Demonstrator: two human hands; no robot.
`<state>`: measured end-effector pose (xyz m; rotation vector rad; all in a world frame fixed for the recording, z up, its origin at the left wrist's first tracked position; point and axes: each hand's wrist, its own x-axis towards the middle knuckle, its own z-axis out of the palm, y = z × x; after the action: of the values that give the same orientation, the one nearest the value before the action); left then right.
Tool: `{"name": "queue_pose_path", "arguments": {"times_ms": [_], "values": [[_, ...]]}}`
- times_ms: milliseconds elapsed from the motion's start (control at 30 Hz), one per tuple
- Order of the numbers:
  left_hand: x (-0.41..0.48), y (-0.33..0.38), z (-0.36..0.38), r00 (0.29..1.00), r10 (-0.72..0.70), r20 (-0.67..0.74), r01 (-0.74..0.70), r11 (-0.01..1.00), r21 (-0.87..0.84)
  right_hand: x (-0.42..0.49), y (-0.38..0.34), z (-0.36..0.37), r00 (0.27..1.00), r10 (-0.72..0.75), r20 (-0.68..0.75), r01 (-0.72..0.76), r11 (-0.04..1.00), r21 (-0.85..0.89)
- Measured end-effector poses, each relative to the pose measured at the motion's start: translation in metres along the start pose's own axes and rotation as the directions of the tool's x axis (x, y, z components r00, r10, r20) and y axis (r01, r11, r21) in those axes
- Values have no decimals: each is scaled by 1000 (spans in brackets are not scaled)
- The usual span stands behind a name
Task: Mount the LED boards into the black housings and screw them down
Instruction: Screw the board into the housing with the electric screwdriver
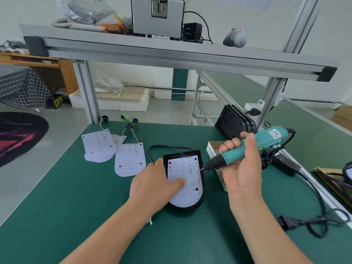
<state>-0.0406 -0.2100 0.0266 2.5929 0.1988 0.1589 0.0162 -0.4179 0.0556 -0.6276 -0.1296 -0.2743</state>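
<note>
A white LED board (187, 168) lies inside a black housing (202, 201) on the green table. My left hand (152, 184) rests on the housing's left edge, its thumb pressing on the board. My right hand (242, 168) grips a teal electric screwdriver (247, 147) tilted down to the left. Its bit, with a small screw at the tip, hovers just above the board's right side. Loose LED boards (130, 159) with coloured wires lie to the left.
A small open box of screws (215, 149) stands right of the housing, behind the screwdriver. Several black housings (232, 123) lean at the back right. Black power cords (314, 221) trail along the table's right edge. An aluminium shelf frame (171, 54) spans overhead.
</note>
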Motion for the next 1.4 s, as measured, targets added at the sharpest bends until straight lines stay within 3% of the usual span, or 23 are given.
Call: {"name": "queue_pose_path", "arguments": {"times_ms": [333, 533, 733, 1400], "values": [[10, -6, -1, 997, -48, 63, 57, 987, -148, 10, -4, -10, 997, -51, -65, 49, 998, -34], [15, -14, -7, 986, 10, 166, 39, 957, -288, 17, -7, -14, 990, -95, -104, 88, 993, -75], [14, -13, -2, 982, -31, 187, 102, 919, -382, 18, -6, -15, 991, -123, -47, 114, 981, -155], [14, -9, 1, 979, -45, 200, 123, 911, -395, 15, 4, -11, 989, -138, 54, 147, 951, -271]]}}
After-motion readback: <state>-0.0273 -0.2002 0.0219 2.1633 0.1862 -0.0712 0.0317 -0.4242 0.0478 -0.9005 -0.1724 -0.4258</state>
